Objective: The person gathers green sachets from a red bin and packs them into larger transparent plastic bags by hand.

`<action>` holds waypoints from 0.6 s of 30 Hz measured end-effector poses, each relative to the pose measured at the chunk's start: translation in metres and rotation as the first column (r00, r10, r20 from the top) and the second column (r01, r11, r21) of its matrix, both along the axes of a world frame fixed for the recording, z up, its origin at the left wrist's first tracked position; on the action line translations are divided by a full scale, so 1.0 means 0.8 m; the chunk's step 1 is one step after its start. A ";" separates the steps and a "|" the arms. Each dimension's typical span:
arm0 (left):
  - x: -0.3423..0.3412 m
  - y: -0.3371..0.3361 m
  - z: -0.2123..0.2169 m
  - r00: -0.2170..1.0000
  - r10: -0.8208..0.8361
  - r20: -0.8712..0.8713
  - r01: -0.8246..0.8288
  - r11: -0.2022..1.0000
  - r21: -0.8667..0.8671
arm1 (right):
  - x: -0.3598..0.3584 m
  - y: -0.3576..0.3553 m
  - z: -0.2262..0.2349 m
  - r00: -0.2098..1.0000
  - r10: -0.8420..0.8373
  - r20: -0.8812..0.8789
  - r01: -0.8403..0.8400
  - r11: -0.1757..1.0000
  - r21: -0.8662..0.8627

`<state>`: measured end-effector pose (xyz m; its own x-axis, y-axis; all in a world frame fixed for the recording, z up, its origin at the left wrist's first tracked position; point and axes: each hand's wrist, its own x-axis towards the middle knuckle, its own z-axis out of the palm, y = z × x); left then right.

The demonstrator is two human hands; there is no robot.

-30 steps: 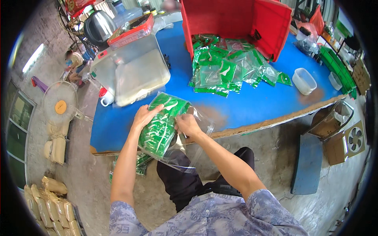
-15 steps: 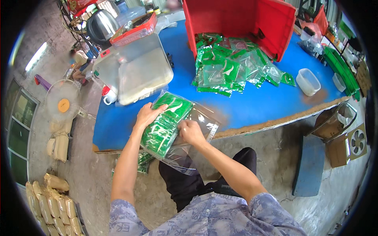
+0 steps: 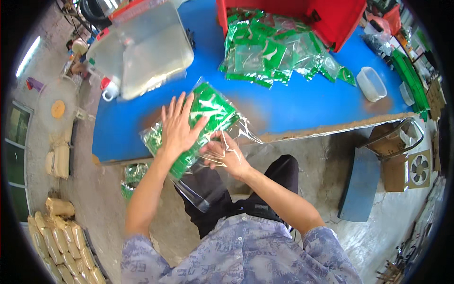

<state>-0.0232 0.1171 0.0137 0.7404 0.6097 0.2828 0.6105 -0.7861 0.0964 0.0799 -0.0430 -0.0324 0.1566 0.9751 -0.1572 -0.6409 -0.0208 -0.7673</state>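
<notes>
A clear plastic bag (image 3: 243,128) holds green printed packets (image 3: 208,105) and lies slanted across the table's near edge. My left hand (image 3: 178,127) presses flat on top of the packets, its fingers spread. At the bag's loose right side is my right hand (image 3: 227,154), its fingers bent around the thin plastic, part of which covers them. Loose film also hangs below the edge, over my lap. On the blue table (image 3: 302,111) beyond, a pile of loose green-and-clear sachets (image 3: 269,49) spills from a tipped red bin (image 3: 338,23).
A translucent lidded box (image 3: 158,57) and a white cup (image 3: 109,89) stand at the far left. To the right sits a small clear tub (image 3: 371,84). A blue stool (image 3: 360,187) is on the floor, and wrapped brown packs (image 3: 61,241) are stacked lower left.
My left hand has gone from gripping the packets' upper edge to lying spread over them. My right hand has shifted slightly under the loose film. The whole view has tilted downward.
</notes>
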 end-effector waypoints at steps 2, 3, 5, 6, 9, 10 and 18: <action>0.004 0.014 0.006 0.998 -0.064 -0.006 0.063 0.997 -0.045 | -0.007 0.000 -0.003 1.000 0.023 -0.004 -0.023 0.999 -0.031; 0.006 0.020 0.007 0.999 -0.051 -0.005 0.051 0.998 -0.046 | -0.019 -0.003 -0.002 1.000 0.008 0.002 -0.008 1.000 0.009; 0.009 0.044 0.012 0.988 -0.147 -0.051 0.141 0.984 -0.113 | -0.041 -0.004 -0.009 1.000 0.003 0.012 -0.004 0.999 0.053; 0.017 0.057 0.014 0.990 -0.127 -0.056 0.121 0.987 -0.103 | -0.051 -0.007 -0.020 1.000 0.023 0.009 -0.024 0.998 0.065; 0.040 0.083 0.010 0.962 -0.264 -0.064 0.263 0.965 -0.017 | -0.077 -0.032 -0.039 0.971 0.233 0.046 -0.232 0.972 -0.025; 0.044 0.076 0.020 0.961 -0.270 -0.056 0.269 0.963 -0.017 | -0.075 -0.045 -0.034 0.946 0.309 0.096 -0.305 0.951 -0.055; -0.006 0.019 0.003 0.989 0.144 -0.039 -0.146 0.988 -0.042 | 0.109 -0.048 0.085 0.503 -0.018 0.864 -0.172 0.978 0.121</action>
